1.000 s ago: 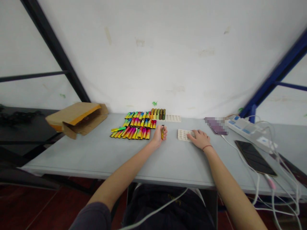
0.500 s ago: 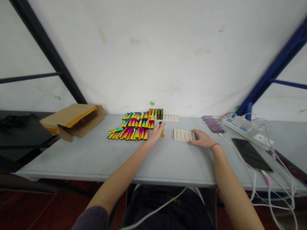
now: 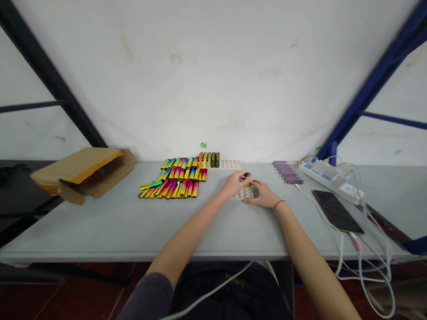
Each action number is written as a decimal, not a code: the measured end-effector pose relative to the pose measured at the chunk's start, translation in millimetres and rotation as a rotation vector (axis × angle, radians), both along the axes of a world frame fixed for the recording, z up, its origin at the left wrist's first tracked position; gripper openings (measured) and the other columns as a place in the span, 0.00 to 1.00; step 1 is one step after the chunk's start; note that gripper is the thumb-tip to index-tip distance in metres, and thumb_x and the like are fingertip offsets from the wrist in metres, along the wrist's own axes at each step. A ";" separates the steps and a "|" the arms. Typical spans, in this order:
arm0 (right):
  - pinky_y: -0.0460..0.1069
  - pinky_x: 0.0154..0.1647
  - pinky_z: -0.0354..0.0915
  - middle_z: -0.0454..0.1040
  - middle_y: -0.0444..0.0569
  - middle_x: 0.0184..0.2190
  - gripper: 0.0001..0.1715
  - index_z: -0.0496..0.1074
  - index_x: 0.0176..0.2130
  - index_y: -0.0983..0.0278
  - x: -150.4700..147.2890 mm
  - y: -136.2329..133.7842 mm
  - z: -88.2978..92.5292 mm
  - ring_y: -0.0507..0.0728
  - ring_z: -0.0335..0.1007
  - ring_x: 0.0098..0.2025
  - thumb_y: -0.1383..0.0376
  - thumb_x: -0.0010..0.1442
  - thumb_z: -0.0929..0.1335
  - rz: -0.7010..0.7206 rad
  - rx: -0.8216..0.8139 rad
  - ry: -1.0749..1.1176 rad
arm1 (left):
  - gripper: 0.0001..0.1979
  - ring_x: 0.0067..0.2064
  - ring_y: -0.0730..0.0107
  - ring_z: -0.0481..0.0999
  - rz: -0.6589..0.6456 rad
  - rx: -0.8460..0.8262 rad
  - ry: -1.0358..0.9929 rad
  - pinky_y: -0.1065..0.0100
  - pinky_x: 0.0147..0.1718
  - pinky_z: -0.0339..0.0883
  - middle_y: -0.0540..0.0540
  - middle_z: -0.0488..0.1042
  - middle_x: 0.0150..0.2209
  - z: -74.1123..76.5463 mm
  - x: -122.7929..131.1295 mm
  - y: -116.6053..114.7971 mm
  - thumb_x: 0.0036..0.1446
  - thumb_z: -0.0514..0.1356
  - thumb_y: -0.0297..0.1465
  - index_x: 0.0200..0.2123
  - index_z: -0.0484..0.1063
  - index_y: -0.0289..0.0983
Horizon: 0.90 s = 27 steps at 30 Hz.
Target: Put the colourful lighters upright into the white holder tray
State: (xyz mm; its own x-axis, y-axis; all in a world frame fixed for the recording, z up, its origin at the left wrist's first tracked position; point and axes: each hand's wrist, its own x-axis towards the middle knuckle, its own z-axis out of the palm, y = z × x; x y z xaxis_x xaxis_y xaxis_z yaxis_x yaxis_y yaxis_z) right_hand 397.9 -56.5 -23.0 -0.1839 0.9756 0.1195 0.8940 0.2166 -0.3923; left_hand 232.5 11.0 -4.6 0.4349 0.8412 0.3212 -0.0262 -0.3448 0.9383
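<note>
My left hand (image 3: 232, 184) is closed around a small tube (image 3: 247, 175) with a dark end and a yellowish lower part. It holds the tube over a white tray (image 3: 244, 194) with rows of round holes. The tray lies on the table, and my right hand (image 3: 263, 194) grips its right edge, fingers near the tube. Whether the tube sits in a hole is hidden by my fingers. To the left lie several shiny rainbow-coloured tubes (image 3: 178, 189) in rows. Behind them stands a block of small upright tubes (image 3: 209, 160) in orange, yellow and dark brown.
A second white tray (image 3: 231, 164) lies against the wall. On the left rests an open brown cardboard package (image 3: 83, 171). To the right are a purple object, partly pixelated (image 3: 290, 173), a white power strip (image 3: 333, 180), a dark phone (image 3: 336, 211) and loose white cables (image 3: 320, 209).
My left hand has moved right with the small tube, from beside the coloured rows to over the tray. My right hand still holds the tray. The view has shifted slightly.
</note>
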 end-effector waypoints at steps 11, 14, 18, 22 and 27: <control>0.58 0.63 0.60 0.70 0.61 0.59 0.40 0.70 0.56 0.67 0.4 0.4 1.0 0.67 0.66 0.61 0.47 0.52 0.73 0.000 0.003 -0.013 | 0.12 0.40 0.65 0.78 0.033 0.095 0.055 0.64 0.46 0.72 0.44 0.80 0.42 -12.2 1.2 12.0 0.50 0.67 0.29 0.41 0.79 0.38; 0.59 0.62 0.60 0.70 0.60 0.59 0.40 0.70 0.57 0.66 -0.3 -0.4 2.2 0.67 0.66 0.60 0.47 0.52 0.74 -0.001 0.008 -0.010 | 0.13 0.42 0.64 0.78 0.009 0.113 0.063 0.64 0.46 0.72 0.43 0.79 0.43 -17.0 4.9 12.1 0.52 0.66 0.30 0.42 0.79 0.38; 0.58 0.59 0.63 0.72 0.61 0.56 0.40 0.70 0.57 0.67 -1.0 -1.0 3.0 0.67 0.69 0.57 0.46 0.53 0.73 0.004 0.019 -0.014 | 0.13 0.42 0.64 0.78 0.007 0.173 0.132 0.65 0.46 0.71 0.44 0.78 0.43 -16.7 5.1 8.5 0.54 0.64 0.30 0.45 0.77 0.39; 0.57 0.59 0.63 0.71 0.61 0.56 0.41 0.70 0.57 0.67 -1.1 -0.4 2.9 0.66 0.69 0.56 0.47 0.53 0.73 0.005 0.018 -0.025 | 0.17 0.39 0.64 0.78 0.080 0.207 0.173 0.65 0.45 0.70 0.47 0.78 0.39 -13.6 4.0 0.4 0.54 0.65 0.30 0.49 0.74 0.43; 0.56 0.59 0.63 0.71 0.61 0.56 0.39 0.70 0.57 0.68 -2.0 -0.4 3.8 0.66 0.69 0.57 0.48 0.54 0.73 -0.011 -0.003 -0.057 | 0.15 0.43 0.60 0.78 0.066 0.304 0.251 0.63 0.49 0.67 0.46 0.79 0.39 -9.7 0.8 -8.5 0.57 0.62 0.28 0.48 0.74 0.45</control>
